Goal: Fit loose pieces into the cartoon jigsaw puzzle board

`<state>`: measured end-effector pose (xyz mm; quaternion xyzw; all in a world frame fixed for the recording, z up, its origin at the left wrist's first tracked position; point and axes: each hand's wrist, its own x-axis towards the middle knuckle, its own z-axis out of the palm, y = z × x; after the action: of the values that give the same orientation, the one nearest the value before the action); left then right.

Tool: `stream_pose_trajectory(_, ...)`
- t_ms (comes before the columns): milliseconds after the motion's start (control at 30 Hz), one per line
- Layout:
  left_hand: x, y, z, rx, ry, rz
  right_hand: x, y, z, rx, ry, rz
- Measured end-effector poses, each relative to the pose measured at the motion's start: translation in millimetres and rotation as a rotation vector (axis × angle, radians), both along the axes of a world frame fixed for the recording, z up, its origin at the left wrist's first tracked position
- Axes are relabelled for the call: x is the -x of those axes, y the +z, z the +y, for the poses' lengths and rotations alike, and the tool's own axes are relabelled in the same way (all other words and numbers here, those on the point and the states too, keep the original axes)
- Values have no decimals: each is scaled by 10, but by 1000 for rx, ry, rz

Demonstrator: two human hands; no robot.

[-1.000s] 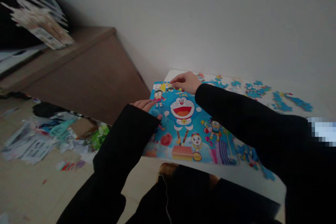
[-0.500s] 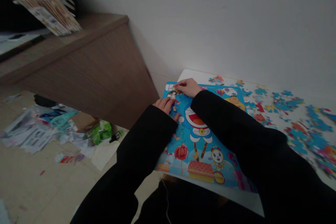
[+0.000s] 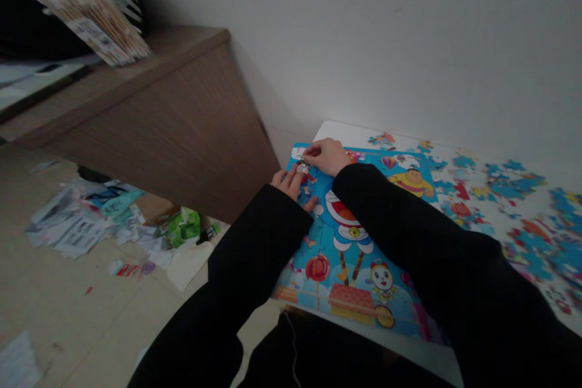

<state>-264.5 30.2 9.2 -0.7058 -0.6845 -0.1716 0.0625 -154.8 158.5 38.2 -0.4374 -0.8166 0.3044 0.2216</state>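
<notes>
A blue cartoon jigsaw puzzle [image 3: 350, 242] lies on a white table, with a blue-and-white cat figure in its middle. Over its upper left corner, my right hand [image 3: 327, 156] is pinched at a small jigsaw piece [image 3: 304, 165] showing a dark-haired figure's head. My fingertips cover part of this piece. Just below, my left hand [image 3: 291, 184] rests on the puzzle's left side, fingers stretched out and thumb apart, the fingertips near the same piece. My sleeves hide parts of the puzzle's right half.
Loose jigsaw pieces [image 3: 509, 185] are spread over the table's right side, close to the wall. To the left stands a brown wooden cabinet [image 3: 182, 127] with a bundle of cotton swabs [image 3: 100, 24] on top. Papers and wrappers [image 3: 136, 218] litter the floor.
The whole view has shifted slightly, so everything appears a little further right. Both hands stay at the puzzle's upper left corner, with the right fingertips slightly lower against the figure's head.
</notes>
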Motion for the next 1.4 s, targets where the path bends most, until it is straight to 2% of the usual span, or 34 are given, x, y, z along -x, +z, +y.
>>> stream_pose_trajectory(267, 27, -75, 35, -26, 7, 21, 4, 24, -33, -62, 25, -53)
stream_pose_trajectory(567, 10, -60, 43, -50, 4, 29, 12, -40, -39, -179, 97, -107)
stream_pose_trajectory(800, -3, -29, 40, -7, 12, 54, -5, -36, -35, -219, 89, -153)
stream_pose_trajectory(967, -7, 7, 30, 28, 12, 80, -7, -40, -30, -155, 98, -126)
stream_pose_trajectory(1100, -16, 48, 40, 115, 51, 76, -8, -5, -4, -132, 56, -101)
stream_pose_trajectory(1233, -11, 54, 47, 134, 49, 49, -69, 208, 20, -197, 15, -54)
stream_pose_trajectory(1300, -3, 45, 46, 111, 39, 33, -166, 419, 10, -241, 20, -45)
stream_pose_trajectory(1400, 14, 27, 48, 71, 50, 18, -455, 836, -69, -338, 64, -59)
